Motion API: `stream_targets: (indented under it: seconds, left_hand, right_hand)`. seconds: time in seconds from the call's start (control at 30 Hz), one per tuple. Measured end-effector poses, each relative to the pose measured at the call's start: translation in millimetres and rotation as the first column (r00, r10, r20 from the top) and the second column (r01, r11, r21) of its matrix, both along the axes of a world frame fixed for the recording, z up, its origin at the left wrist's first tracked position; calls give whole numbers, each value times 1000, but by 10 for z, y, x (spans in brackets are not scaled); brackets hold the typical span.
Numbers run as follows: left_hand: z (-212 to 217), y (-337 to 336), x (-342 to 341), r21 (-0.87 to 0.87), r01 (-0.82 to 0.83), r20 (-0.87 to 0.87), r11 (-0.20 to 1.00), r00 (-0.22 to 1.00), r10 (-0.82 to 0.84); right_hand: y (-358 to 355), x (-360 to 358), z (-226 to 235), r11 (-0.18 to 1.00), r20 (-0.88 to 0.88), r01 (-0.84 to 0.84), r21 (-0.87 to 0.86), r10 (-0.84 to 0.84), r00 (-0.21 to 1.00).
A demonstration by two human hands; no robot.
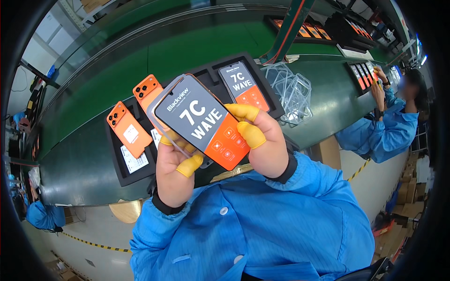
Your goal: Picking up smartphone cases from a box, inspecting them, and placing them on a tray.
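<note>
Both my hands hold one orange phone (199, 119) with a grey and orange film on its screen, raised close over a black tray (117, 171). My left hand (173, 171) grips its lower left edge, where a clear case edge shows around the phone. My right hand (262, 140) holds the right edge, yellow finger cots on thumb and fingers. In the tray lie two orange phones face down (127, 129) (146, 91) and one face up (243, 84) with the same film.
A pile of clear phone cases (290, 91) lies right of the tray on the green conveyor belt (187, 47). A co-worker in blue (384, 129) handles phones at the right. More trays with phones (318, 30) sit at the back.
</note>
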State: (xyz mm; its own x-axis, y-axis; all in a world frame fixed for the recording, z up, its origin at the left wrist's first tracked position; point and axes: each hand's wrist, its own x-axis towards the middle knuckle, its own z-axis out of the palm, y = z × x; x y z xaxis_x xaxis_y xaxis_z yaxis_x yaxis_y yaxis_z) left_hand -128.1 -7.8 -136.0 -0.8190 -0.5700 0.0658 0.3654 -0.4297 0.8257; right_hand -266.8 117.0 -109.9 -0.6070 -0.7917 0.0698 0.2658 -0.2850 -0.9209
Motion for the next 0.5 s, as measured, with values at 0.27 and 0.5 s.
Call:
stream_targets:
  seconds: [0.27, 0.5]
  left_hand:
    - [108, -57, 59, 22, 83, -4, 996, 997, -83]
    - [14, -20, 113, 57, 49, 2, 997, 999, -49]
  right_hand:
    - [55, 4, -2, 997, 19, -66, 29, 66, 998]
    - [156, 58, 44, 993, 75, -116, 37, 113, 991]
